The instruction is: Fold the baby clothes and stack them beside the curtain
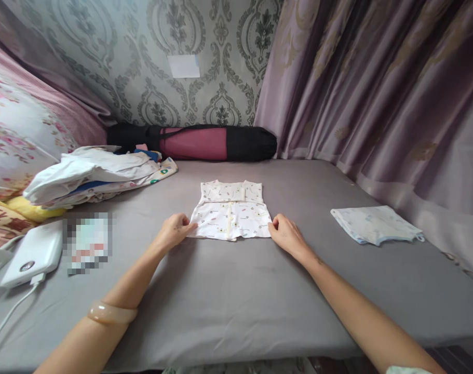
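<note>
A small white printed garment [230,213] lies flat on the grey sheet, its sleeves folded across the upper part and a pale button strip down the middle. At its lower left corner, my left hand [176,230] pinches the edge between thumb and fingers. My right hand [287,234] grips the lower right corner in the same way. A light bangle [111,313] circles my left forearm.
A folded pale cloth [377,224] lies at the right. Piled clothes [99,174] sit at the back left, near a black and maroon roll bag [193,143] along the wall. At the left are a white device [36,253] with a cable and a blurred-out item [89,241].
</note>
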Demonstrator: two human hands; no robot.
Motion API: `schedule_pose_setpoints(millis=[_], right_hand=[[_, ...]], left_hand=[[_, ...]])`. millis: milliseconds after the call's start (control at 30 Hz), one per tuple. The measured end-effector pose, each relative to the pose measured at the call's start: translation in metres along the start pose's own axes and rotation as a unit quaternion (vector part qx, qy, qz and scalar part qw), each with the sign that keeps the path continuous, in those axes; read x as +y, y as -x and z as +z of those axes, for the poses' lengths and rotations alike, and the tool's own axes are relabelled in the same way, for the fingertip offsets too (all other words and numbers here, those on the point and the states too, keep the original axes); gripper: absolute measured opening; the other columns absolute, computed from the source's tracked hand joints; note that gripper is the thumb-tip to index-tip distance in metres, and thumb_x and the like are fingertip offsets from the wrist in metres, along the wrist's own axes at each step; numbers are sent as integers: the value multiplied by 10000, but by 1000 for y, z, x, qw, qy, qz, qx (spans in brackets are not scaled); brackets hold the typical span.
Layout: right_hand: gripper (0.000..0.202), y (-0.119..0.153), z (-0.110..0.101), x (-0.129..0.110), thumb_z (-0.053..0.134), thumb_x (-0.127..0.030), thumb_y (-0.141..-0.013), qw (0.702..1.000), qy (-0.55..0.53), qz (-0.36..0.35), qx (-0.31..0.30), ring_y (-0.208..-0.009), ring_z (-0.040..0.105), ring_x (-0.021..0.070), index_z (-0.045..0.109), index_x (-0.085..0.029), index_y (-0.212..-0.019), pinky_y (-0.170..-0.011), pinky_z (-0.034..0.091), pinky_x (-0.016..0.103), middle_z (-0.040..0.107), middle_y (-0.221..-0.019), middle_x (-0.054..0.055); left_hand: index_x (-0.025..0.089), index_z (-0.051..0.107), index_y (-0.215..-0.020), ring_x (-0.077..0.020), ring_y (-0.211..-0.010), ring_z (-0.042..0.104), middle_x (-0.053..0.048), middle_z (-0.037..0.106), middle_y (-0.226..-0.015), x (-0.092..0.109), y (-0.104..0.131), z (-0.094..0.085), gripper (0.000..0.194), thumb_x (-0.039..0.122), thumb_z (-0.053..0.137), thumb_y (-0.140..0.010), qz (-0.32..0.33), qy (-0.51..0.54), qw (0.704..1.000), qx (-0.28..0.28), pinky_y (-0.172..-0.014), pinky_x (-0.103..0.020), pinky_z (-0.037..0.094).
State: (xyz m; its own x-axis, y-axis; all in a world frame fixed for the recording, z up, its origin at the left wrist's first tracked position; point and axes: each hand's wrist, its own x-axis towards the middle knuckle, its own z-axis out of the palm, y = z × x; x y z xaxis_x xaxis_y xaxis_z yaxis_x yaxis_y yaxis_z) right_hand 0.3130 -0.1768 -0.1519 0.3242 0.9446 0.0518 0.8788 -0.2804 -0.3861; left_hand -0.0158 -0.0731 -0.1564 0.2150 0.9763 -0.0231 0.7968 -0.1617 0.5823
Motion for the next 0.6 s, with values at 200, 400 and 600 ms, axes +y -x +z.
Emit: schedule_pose_setpoints(millis=[200,400,600], right_hand=[[371,-2,-6,5,463,-289,-876,989,-124,-51,-59,-644,566,153,572,-228,-1226,-637,403,246,645,-743,-16],[537,1,-16,16,462,-74,-739,970,-66,-194,-133,-878,597,158,612,-239,-1228,-784,432,235,628,-1083,48],[327,-7,-7,11,480,-114,-827,978,9,-207,-19,-986,556,197,681,-250,-1046,-842,428,284,594,-1086,68]], left_hand=[[214,536,-1188,-144,-557,536,61,537,-619,11,12,-10,560,569,579,-756,14,163,983,-84,-541,-243,396],[207,621,-1172,-148,-652,523,-5,589,-794,5,16,-23,481,376,588,-724,100,128,974,-156,-590,-246,422],[238,674,-947,-188,-798,546,-43,580,-913,-1,4,-9,267,316,513,-749,192,15,981,-30,-727,-288,460]])
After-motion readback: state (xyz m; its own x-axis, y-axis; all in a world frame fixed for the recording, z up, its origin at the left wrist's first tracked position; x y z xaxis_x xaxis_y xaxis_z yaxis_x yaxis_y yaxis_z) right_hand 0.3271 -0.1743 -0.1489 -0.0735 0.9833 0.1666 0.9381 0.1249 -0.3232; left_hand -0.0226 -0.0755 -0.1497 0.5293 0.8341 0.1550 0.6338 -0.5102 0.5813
